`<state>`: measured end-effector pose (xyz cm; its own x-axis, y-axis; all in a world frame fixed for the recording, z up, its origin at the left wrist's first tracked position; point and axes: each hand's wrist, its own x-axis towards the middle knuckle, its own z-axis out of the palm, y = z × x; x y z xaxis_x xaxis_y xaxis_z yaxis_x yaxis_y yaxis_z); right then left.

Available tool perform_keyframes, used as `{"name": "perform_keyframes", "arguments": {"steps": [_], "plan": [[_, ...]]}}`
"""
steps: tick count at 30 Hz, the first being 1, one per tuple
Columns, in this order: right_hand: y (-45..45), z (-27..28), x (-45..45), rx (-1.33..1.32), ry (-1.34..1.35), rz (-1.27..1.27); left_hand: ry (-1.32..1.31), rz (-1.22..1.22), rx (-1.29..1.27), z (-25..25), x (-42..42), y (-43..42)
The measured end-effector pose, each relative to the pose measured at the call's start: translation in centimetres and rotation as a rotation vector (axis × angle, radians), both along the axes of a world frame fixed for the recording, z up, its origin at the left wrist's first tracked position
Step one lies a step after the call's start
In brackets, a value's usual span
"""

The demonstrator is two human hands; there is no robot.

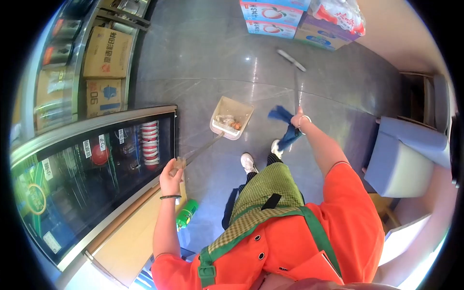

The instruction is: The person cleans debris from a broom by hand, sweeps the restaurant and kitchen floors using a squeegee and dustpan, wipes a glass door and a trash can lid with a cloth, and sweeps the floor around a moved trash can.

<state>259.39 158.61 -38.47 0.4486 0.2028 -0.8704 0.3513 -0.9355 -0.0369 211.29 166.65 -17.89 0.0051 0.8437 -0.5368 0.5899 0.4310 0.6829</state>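
My left hand [170, 179] is closed round the upper end of the handle of a long-handled dustpan [245, 113]. Something small and tan shows at those fingers; I cannot make out what it is. The pan rests on the grey floor and holds scraps of litter. My right hand [300, 120] grips the thin stick of a long-handled floor tool [291, 60], whose narrow light head lies farther off on the floor. I cannot tell if it is a broom or a squeegee. A dark blue cloth [288, 137] hangs at my right hand.
To the left stand a glass-fronted fridge [96, 145] and shelving with cardboard boxes [107, 52]. A green bottle [187, 213] is near the wooden cabinet. Stacked drink cartons [273, 19] stand at the far side. A grey-blue padded chair [398, 164] is on the right.
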Motion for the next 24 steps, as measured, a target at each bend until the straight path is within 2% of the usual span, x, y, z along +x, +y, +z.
{"name": "perform_keyframes", "arguments": {"steps": [3, 5, 7, 9, 10, 11, 13, 15, 16, 18, 19, 21, 23, 24], "plan": [[1.6, 0.9, -3.8, -0.128, -0.015, 0.268, 0.002, 0.015, -0.043, 0.1, -1.7, -0.2], [1.3, 6.9, -7.3, -0.14, 0.083, 0.478, 0.005, 0.022, -0.044, -0.2, -2.0, 0.4], [-1.6, 10.0, -9.8, -0.23, 0.153, 0.603, 0.007, 0.014, -0.027, -0.5, -1.9, 0.8], [-6.0, 10.2, -10.5, -0.241, 0.214, 0.728, 0.014, 0.014, -0.048, 0.0, -1.3, 1.5], [-6.9, 10.8, -9.8, -0.24, 0.29, 0.686, 0.028, -0.004, -0.073, 0.4, -1.1, 1.6], [-6.5, 13.7, -8.8, -0.117, 0.375, 0.527, 0.052, -0.001, -0.044, 0.4, -1.0, 1.7], [-6.6, 16.8, -5.2, -0.077, 0.376, 0.614, 0.048, 0.005, -0.016, 0.2, -1.3, 1.8], [-9.1, 17.7, -1.7, 0.09, 0.415, 0.601, 0.059, -0.004, 0.017, 0.1, -1.8, 1.7], [-9.2, 18.5, -1.4, 0.088, 0.412, 0.604, 0.055, -0.001, 0.017, 0.0, -2.0, 1.7], [-8.8, 20.5, -1.3, 0.079, 0.27, 0.446, 0.021, -0.008, -0.013, -0.1, -2.5, 1.6], [-8.5, 19.7, -1.4, 0.157, 0.222, 0.436, 0.013, -0.009, -0.004, -0.6, -3.3, 1.7], [-6.6, 16.3, -1.4, 0.203, 0.057, 0.368, 0.056, -0.167, 0.093, -2.1, -5.4, 1.5], [-2.5, 11.6, -0.6, 0.172, -0.123, 0.418, 0.051, -0.186, 0.038, -0.8, -5.8, 1.4], [0.8, 10.5, -0.4, 0.148, -0.049, 0.316, 0.055, -0.199, -0.017, -0.4, -6.2, 1.3]]}}
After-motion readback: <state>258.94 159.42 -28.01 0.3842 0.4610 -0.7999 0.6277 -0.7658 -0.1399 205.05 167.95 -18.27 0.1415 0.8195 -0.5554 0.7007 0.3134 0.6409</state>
